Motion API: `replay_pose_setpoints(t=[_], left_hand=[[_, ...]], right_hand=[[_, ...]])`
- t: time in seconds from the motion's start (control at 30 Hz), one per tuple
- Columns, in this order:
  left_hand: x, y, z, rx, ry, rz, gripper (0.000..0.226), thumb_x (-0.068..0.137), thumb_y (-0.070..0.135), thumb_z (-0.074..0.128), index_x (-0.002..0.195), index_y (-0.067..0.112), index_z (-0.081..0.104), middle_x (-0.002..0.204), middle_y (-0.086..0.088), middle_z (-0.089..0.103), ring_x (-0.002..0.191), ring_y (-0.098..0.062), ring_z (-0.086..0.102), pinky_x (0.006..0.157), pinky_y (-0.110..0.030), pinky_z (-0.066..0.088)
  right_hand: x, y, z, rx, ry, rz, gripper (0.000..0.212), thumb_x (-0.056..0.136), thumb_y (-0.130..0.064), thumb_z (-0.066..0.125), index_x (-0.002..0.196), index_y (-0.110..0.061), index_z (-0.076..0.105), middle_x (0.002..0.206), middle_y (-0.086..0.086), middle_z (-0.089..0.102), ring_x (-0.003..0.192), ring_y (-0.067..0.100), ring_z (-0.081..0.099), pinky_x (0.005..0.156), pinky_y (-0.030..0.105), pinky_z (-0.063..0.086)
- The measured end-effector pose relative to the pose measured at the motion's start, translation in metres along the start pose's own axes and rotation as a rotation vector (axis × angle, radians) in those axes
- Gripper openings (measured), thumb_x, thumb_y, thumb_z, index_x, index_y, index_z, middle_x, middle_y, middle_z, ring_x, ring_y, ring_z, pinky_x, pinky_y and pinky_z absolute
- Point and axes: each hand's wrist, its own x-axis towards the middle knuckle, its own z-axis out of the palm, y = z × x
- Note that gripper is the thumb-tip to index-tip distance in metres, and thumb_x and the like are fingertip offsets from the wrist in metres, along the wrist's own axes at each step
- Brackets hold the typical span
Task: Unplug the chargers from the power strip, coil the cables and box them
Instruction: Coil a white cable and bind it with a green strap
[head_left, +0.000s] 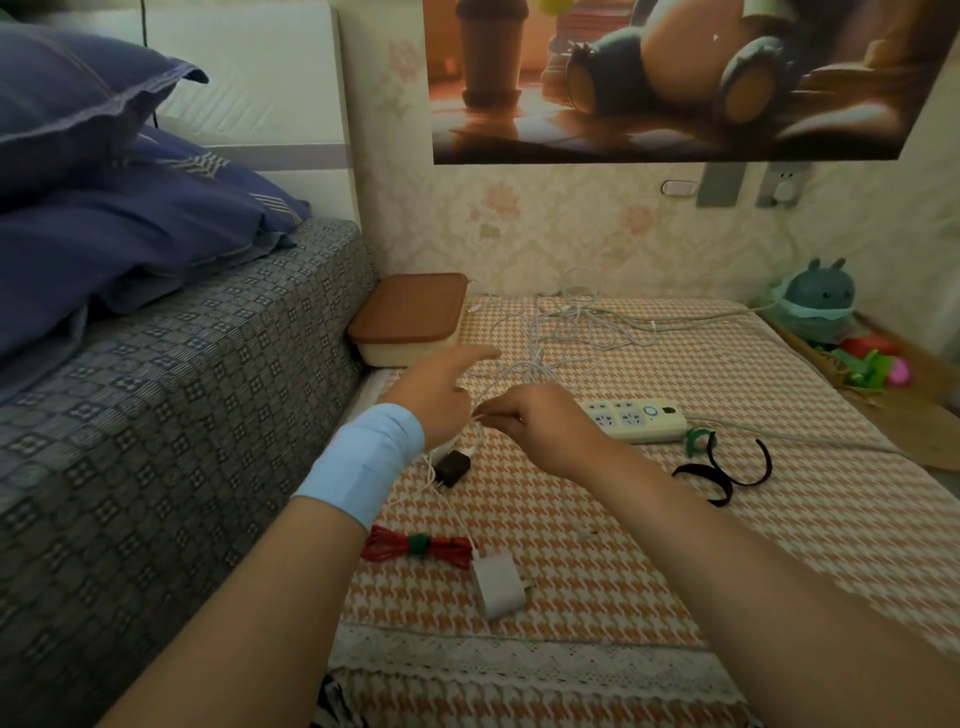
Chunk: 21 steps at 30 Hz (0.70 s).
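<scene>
A white power strip (636, 418) lies on the checked tablecloth with its sockets bare. My right hand (540, 421) pinches a thin white cable (524, 364) just left of the strip. My left hand (441, 389) hovers over the same cable with a finger stretched forward; whether it holds the cable I cannot tell. Below the hands lies a black charger (451, 466). Nearer me sit a white charger (498, 584) and a red cable (415, 548) coiled and bound with a green tie. A cream box with a brown lid (410, 312) stands shut at the back left.
A tangle of white cables (576, 317) lies at the back of the table. Black straps (722, 473) and a green tie (693, 439) lie right of the strip. The bed (156, 415) borders the left side. Toys (826, 306) stand at the far right.
</scene>
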Motion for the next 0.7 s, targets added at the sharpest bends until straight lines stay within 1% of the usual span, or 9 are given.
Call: replay_pose_setpoints(t=[0.07,0.13,0.23,0.33,0.4,0.47,0.53,0.63,0.7], left_hand=[[0.0,0.004,0.009,0.007,-0.125,-0.048,0.047,0.097,0.005,0.041,0.136,0.028,0.052,0.127,0.003,0.057,0.117,-0.019,0.055,0.101,-0.035,0.045],[0.004,0.002,0.011,0.041,-0.184,-0.099,0.032,0.099,0.015,0.041,0.122,0.024,0.062,0.118,-0.002,0.064,0.105,-0.021,0.059,0.091,-0.034,0.046],[0.008,0.001,0.011,0.06,-0.249,-0.185,0.029,0.099,0.02,0.041,0.11,0.02,0.067,0.115,-0.005,0.065,0.101,-0.023,0.058,0.086,-0.033,0.045],[0.007,0.004,0.015,0.168,-0.342,-0.23,0.033,0.098,0.022,0.038,0.106,0.015,0.07,0.107,-0.007,0.067,0.092,-0.025,0.06,0.082,-0.036,0.049],[0.007,0.004,0.015,0.224,-0.37,-0.253,0.034,0.098,0.027,0.04,0.087,0.012,0.069,0.094,-0.009,0.067,0.077,-0.023,0.056,0.069,-0.032,0.045],[0.005,0.003,0.011,0.287,-0.353,-0.264,0.045,0.097,0.045,0.042,0.065,0.017,0.058,0.071,-0.005,0.061,0.063,-0.022,0.05,0.06,-0.029,0.04],[0.002,0.0,0.003,0.358,-0.304,-0.248,0.054,0.091,0.06,0.047,0.058,0.019,0.057,0.057,-0.002,0.053,0.054,-0.021,0.046,0.056,-0.028,0.038],[-0.001,-0.002,-0.011,0.479,-0.137,-0.221,0.046,0.093,0.055,0.05,0.072,0.02,0.071,0.064,-0.003,0.064,0.058,-0.02,0.058,0.058,-0.028,0.047],[-0.001,-0.009,-0.017,0.524,-0.004,-0.268,0.044,0.097,0.051,0.045,0.083,0.017,0.07,0.078,-0.004,0.068,0.071,-0.022,0.062,0.067,-0.031,0.049]], right_hand=[[-0.001,-0.004,0.001,0.042,0.038,-0.001,0.022,0.103,-0.023,0.058,0.111,-0.015,0.077,0.08,-0.008,0.07,0.065,-0.007,0.056,0.061,0.015,0.037],[-0.002,-0.006,0.002,0.127,0.02,0.04,0.018,0.102,-0.026,0.059,0.104,-0.02,0.077,0.072,-0.009,0.063,0.06,0.001,0.055,0.058,0.024,0.041],[-0.005,-0.011,0.003,0.216,-0.059,0.119,0.01,0.099,-0.03,0.064,0.092,-0.029,0.072,0.075,0.001,0.068,0.06,0.011,0.057,0.065,0.04,0.05],[-0.013,-0.016,0.006,0.264,-0.14,0.16,0.01,0.1,-0.026,0.063,0.092,-0.024,0.068,0.08,0.0,0.069,0.058,0.0,0.056,0.063,0.031,0.048],[-0.019,-0.021,0.008,0.29,-0.166,0.176,0.006,0.1,-0.026,0.062,0.102,-0.021,0.064,0.09,0.0,0.068,0.068,-0.001,0.059,0.067,0.031,0.049],[-0.024,-0.023,0.007,0.276,-0.191,0.243,0.027,0.098,-0.028,0.064,0.12,-0.019,0.051,0.104,0.003,0.063,0.08,0.013,0.059,0.068,0.032,0.048],[-0.026,-0.021,0.004,0.308,-0.223,0.362,0.034,0.097,-0.027,0.065,0.122,-0.019,0.044,0.106,0.008,0.06,0.07,0.017,0.054,0.06,0.03,0.044],[-0.029,-0.01,0.002,0.414,-0.276,0.508,0.018,0.1,-0.022,0.062,0.114,-0.01,0.059,0.097,0.009,0.072,0.05,0.016,0.052,0.049,0.029,0.044],[-0.034,-0.006,0.002,0.463,-0.342,0.565,0.022,0.104,-0.023,0.055,0.109,-0.003,0.064,0.087,0.009,0.075,0.046,0.015,0.051,0.047,0.028,0.044]])
